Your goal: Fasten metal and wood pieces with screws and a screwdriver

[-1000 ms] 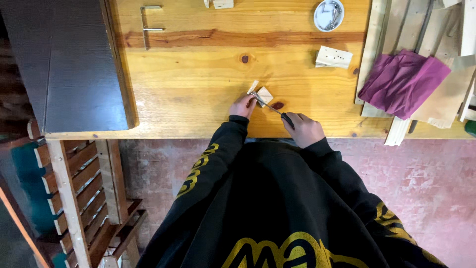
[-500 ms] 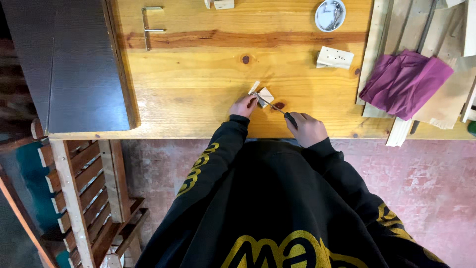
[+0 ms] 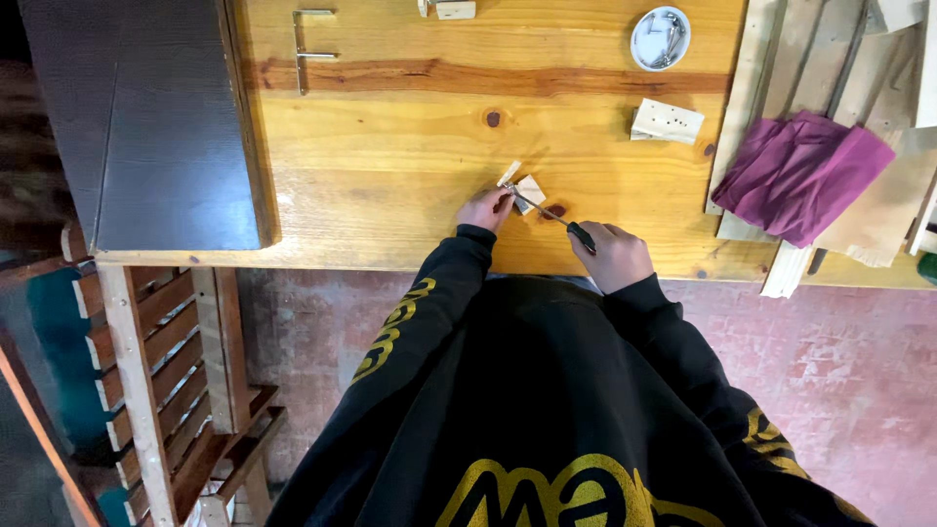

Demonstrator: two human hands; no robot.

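A pine workbench (image 3: 390, 176) with a dark knot (image 3: 493, 119) fills the top of the view, above a reddish floor. Taking that knot as the landmark: just below and to its right lies a small pale wooden block (image 3: 528, 191), steadied by the left hand (image 3: 485, 209), whose fingertips press on or against it — whether they pinch it or only hold it down cannot be told. The right hand (image 3: 615, 256), further right and lower, near the bench edge, is closed around the dark handle of a screwdriver (image 3: 554, 217), its thin shaft angling up-left to the block. The chief risk, as I judge it, is a slip: the block is small and held only by fingers, so a hard push could skate the tip off into the left hand, or kick the block away. Right of the knot sits a white drilled block (image 3: 667, 121); up and right, a round dish of screws (image 3: 660, 38); far right, a purple cloth (image 3: 800, 174) on planks — none in the way.
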